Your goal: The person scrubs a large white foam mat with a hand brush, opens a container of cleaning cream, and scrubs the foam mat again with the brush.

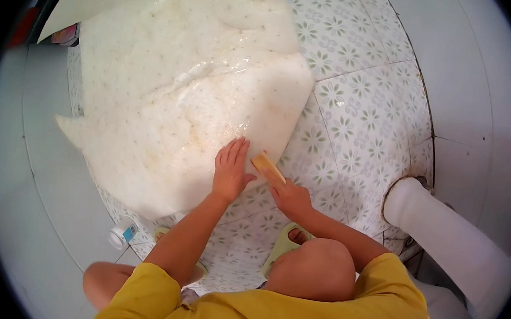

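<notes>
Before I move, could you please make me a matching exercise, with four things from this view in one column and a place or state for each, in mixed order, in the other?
Column one
1. Tan tool
2. Left hand
3. White jar
4. Thick white pipe

Column two
A. Bears a blue label
B. Laid on the pale sheet
C. At the right side of the view
D. Held in the right hand

Right pairs: 1-D, 2-B, 3-A, 4-C

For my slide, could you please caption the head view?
Left hand on a wet cream sheet over patterned floor tiles; right hand holding a tan block near the sheet's edge.
</notes>
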Demonstrator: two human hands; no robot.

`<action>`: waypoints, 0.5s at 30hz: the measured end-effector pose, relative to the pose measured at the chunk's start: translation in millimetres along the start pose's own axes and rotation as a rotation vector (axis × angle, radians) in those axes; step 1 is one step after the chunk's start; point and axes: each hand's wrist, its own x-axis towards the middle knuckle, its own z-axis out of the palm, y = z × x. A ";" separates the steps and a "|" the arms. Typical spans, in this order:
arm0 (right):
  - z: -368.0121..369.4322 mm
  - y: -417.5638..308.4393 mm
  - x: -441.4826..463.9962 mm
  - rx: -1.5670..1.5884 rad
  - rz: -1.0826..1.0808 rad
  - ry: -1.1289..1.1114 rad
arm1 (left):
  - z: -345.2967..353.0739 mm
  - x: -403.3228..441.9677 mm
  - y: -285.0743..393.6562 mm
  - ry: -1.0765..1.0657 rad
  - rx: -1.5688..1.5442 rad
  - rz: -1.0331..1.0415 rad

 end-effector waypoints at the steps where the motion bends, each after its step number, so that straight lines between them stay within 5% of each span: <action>1: -3.6 -2.5 9.5 -0.085 0.045 0.015 | -2.2 -0.4 -0.1 -0.020 -0.003 -0.005; 6: -68.1 14.2 118.8 -0.070 0.224 0.343 | -4.6 0.8 5.3 -0.026 0.020 -0.006; 15: -83.6 23.6 141.1 -0.002 0.220 0.279 | 2.3 48.0 51.7 -0.162 0.174 -0.279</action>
